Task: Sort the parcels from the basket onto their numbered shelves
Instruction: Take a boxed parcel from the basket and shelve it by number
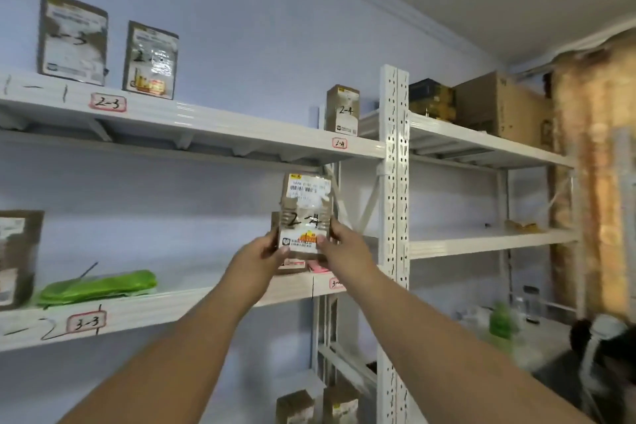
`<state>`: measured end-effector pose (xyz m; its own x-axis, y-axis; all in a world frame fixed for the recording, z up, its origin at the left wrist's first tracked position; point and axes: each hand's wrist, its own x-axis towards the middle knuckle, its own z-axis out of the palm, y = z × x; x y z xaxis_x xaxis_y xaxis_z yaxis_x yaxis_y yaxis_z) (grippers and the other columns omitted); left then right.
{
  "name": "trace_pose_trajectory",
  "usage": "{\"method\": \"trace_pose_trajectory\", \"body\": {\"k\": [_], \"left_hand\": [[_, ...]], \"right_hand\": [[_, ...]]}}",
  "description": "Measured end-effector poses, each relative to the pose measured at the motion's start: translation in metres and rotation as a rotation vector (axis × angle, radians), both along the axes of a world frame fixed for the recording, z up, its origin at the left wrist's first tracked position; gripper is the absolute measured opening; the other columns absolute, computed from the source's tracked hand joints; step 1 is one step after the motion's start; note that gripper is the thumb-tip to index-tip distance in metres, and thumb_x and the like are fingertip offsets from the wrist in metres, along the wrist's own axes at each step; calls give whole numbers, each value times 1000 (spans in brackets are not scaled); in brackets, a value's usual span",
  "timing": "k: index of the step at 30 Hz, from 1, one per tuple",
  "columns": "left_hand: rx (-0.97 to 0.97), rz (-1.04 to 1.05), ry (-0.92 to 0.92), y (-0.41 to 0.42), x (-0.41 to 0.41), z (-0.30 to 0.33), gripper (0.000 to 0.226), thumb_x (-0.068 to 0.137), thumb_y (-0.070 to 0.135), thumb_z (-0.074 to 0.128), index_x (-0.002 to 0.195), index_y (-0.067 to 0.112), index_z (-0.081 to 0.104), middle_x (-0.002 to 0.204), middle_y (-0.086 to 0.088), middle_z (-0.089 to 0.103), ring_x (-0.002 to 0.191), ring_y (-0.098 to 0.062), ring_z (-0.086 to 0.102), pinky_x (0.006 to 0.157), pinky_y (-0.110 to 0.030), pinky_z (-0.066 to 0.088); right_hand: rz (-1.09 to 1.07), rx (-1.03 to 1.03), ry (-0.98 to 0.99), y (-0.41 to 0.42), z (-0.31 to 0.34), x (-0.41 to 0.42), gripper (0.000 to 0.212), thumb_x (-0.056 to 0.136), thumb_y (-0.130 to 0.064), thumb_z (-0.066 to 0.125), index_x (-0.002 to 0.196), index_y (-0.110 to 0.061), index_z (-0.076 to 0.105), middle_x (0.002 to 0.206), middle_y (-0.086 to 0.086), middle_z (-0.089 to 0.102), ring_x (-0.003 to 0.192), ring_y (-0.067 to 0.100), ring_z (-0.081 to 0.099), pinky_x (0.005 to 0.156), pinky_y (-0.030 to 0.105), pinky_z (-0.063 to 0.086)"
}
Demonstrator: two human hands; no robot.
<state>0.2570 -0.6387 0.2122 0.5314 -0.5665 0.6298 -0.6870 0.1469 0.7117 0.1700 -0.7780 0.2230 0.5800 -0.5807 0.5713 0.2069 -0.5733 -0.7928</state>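
A brown parcel (305,213) marked "2-4" is held upright in mid-air just below the front edge of the upper shelf (241,129), a little left of the perforated white upright post (394,182) that divides the two racks. Open air lies between the parcel's top and the shelf's underside. Above it, beside the post, a smaller box also marked 2-4 (342,109) stands at the shelf's end over a red-bordered "2-4" tag (339,143). Farther left of the post, two flat parcels (72,38) lean against the blue wall near a "2-3" tag (108,102).

The left hand (256,253) grips the parcel's lower left corner, fingers curled behind and thumb in front; the right hand (344,244) pinches its lower right edge. Both forearms reach up and forward from the bottom of the frame, converging on the parcel.

The hands and parcel hide most of what lies on the lower shelf (155,306) behind them; only a pink scrap and a cut-off tag reading "3-" show. A green bag (99,286) lies well left of the post, above a "3-3" tag. Printing on the labels is too blurred to read. The basket is out of view.
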Motion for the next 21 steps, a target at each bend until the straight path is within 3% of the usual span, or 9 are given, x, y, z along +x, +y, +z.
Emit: {"method": "trace_pose_trajectory", "body": {"k": [2, 6, 11, 14, 17, 19, 21], "left_hand": [[-17, 10, -57, -20, 13, 38, 30, 97, 18, 53, 120, 35, 59, 100, 12, 67, 85, 6, 59, 56, -2, 42], [-94, 124, -252, -56, 42, 121, 29, 97, 24, 53, 125, 22, 61, 116, 0, 67, 105, -16, 60, 78, -25, 40], [-181, 368, -500, -95, 77, 224, 32, 98, 31, 50, 128, 24, 59, 120, -4, 65, 103, -19, 57, 77, -23, 35], [-129, 452, -577, -128, 102, 254, 31, 100, 33, 45, 126, 24, 59, 120, -5, 65, 104, -23, 57, 82, -29, 39], [-36, 672, -629, -160, 123, 271, 33, 100, 39, 40, 117, 22, 62, 115, -7, 66, 107, -29, 58, 102, -45, 39], [40, 860, -693, -177, 131, 275, 37, 99, 45, 37, 112, 22, 63, 111, -6, 67, 104, -29, 59, 97, -44, 41], [101, 999, -729, -188, 135, 275, 40, 97, 51, 35, 104, 23, 63, 98, -3, 66, 91, -27, 58, 79, -37, 41]], "right_hand": [[8, -16, -47, -21, 37, 13, 29, 93, -20, 56, 119, -32, 62, 110, -2, 69, 97, 19, 67, 85, 42, 58], [-2, -69, -212, -57, 125, 50, 15, 92, -20, 59, 104, -23, 67, 104, 3, 71, 94, 25, 68, 84, 45, 58], [12, -109, -376, -96, 233, 90, 17, 90, -20, 62, 105, -15, 70, 98, 8, 72, 90, 28, 70, 78, 44, 60], [1, -153, -362, -126, 263, 110, 26, 91, -20, 63, 115, -11, 68, 99, 8, 72, 86, 27, 71, 76, 40, 61], [-41, -227, -293, -155, 274, 131, 21, 93, -19, 61, 113, -16, 67, 98, 4, 69, 90, 24, 70, 79, 36, 60], [-122, -332, -228, -173, 278, 144, 23, 92, -24, 61, 112, -15, 68, 102, 5, 69, 97, 25, 68, 87, 40, 56], [-211, -408, -183, -184, 277, 152, 24, 92, -28, 61, 108, -12, 70, 103, 5, 69, 98, 23, 65, 92, 40, 53]]}}
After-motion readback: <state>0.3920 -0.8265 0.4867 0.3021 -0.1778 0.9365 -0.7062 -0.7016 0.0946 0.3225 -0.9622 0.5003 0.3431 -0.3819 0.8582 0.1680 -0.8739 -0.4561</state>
